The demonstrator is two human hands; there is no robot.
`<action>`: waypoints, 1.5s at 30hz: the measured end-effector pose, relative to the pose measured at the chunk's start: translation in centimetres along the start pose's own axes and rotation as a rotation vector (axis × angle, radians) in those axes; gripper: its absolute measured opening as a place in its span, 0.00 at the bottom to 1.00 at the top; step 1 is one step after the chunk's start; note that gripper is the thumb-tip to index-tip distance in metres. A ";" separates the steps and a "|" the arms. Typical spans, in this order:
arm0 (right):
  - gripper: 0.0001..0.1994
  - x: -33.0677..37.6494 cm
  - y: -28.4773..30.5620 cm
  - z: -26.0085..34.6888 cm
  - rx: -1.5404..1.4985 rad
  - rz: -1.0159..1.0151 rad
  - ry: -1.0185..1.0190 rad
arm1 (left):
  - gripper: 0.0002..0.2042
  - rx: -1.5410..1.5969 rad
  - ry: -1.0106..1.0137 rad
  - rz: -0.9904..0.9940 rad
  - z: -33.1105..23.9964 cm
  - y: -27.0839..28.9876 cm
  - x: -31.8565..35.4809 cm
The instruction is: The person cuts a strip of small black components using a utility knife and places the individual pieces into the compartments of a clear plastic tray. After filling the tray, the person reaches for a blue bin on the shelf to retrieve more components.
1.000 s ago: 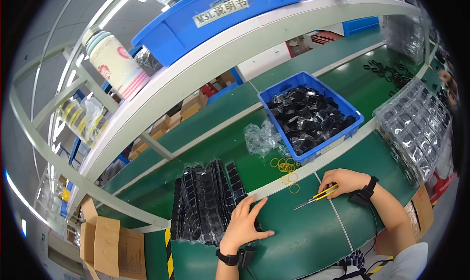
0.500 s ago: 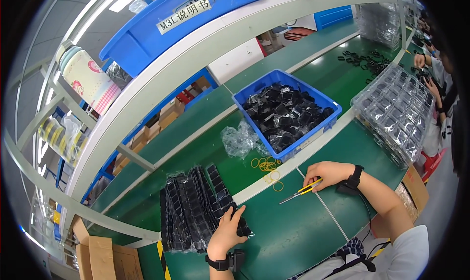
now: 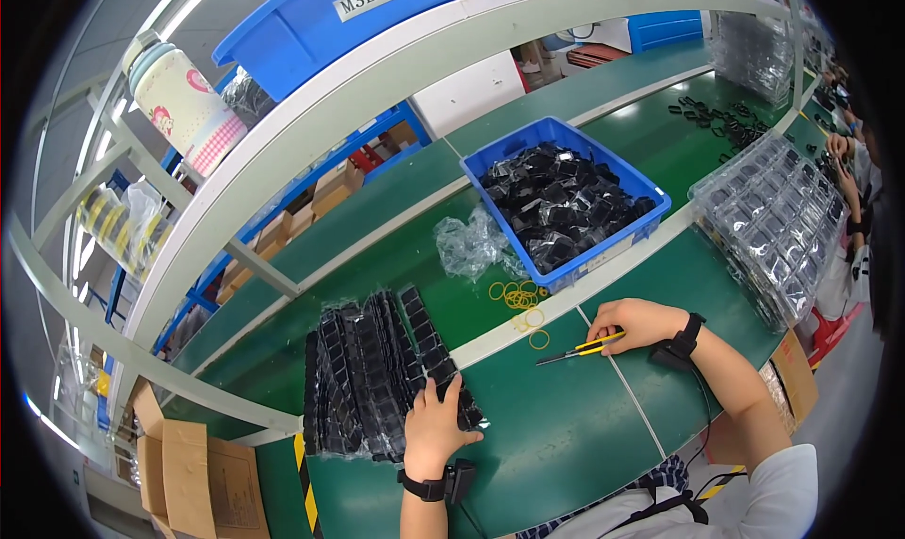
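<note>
My left hand (image 3: 434, 433), its fingers spread, rests on the near end of a strip of black square pieces (image 3: 422, 329) in clear plastic. This strip lies along the right side of a dense row of similar black strips (image 3: 356, 374). My right hand (image 3: 633, 326) is closed around a slim pointed tool with two yellow handles (image 3: 592, 348); whether it is scissors or tweezers I cannot tell. Its dark tip points left, just above or on the green table. Close to that tip lies a single yellow rubber band (image 3: 538, 339).
Beyond my hands sits a blue bin (image 3: 566, 280) of black wrapped pieces. Left of it are crumpled clear plastic (image 3: 471, 244) and several rubber bands (image 3: 518, 296). Clear trays (image 3: 773, 223) are stacked at right, near another person's hand (image 3: 837, 145). A shelf (image 3: 452, 41) spans overhead; a carton (image 3: 207, 473) stands lower left.
The whole view has shifted slightly. My left hand stays on the strip and my right hand keeps hold of the yellow-handled tool, turned a little flatter.
</note>
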State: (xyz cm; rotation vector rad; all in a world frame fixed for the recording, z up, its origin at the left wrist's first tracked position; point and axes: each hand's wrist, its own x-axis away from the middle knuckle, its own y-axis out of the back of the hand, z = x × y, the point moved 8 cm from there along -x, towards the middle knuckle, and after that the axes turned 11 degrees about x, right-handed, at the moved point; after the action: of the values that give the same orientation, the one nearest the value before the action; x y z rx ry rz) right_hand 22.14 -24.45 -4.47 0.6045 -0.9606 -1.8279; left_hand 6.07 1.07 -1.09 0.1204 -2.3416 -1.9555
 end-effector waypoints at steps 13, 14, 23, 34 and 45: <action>0.15 0.1 0.1 0.0 -0.001 -0.009 0.011 | 0.19 0.224 0.076 0.063 1.3 0.4 -1.3; 0.14 0.2 0.0 0.0 -0.007 -0.013 0.017 | 0.16 0.220 0.060 0.020 0.8 0.6 -1.5; 0.15 0.1 1.3 2.1 0.124 -0.133 -0.009 | 0.15 0.312 -0.351 -0.112 -6.2 -0.6 -1.4; 0.14 0.3 1.5 3.0 0.086 -0.175 -0.040 | 0.15 0.360 -0.639 -0.088 -10.1 -1.6 0.6; 0.15 0.0 -0.4 4.8 0.112 -0.081 0.114 | 0.10 0.475 -0.631 -0.154 -10.9 -1.0 0.2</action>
State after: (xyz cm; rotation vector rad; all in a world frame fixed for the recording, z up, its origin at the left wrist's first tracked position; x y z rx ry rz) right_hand 18.42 -22.67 -2.06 0.8184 -0.9786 -1.7987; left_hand 7.13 -9.76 -0.10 -0.3492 -3.2566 -1.6116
